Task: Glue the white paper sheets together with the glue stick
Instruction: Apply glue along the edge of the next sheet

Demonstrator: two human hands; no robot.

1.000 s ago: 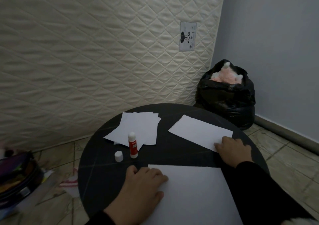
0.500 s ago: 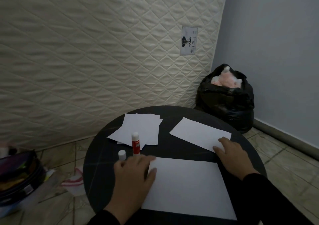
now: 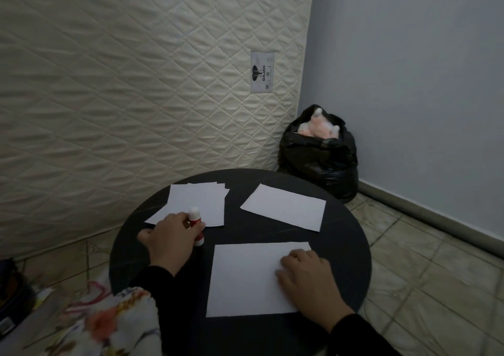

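On the round black worktop point(image 3: 341, 246), the left hand point(image 3: 169, 242) grips the uncapped glue stick point(image 3: 197, 226) while the right hand point(image 3: 306, 276) lies flat on the near sheet point(image 3: 245, 276), which may skid or crease under the glue strokes if that pressure slackens.

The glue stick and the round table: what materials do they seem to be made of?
The glue stick, gripped by the left hand, looks like smooth plastic: a red barrel with a white tip, slightly glossy. The round table has a dark, hard-looking top with faint pale streaks; it may be painted wood, laminate or stone-look, which the picture cannot settle.
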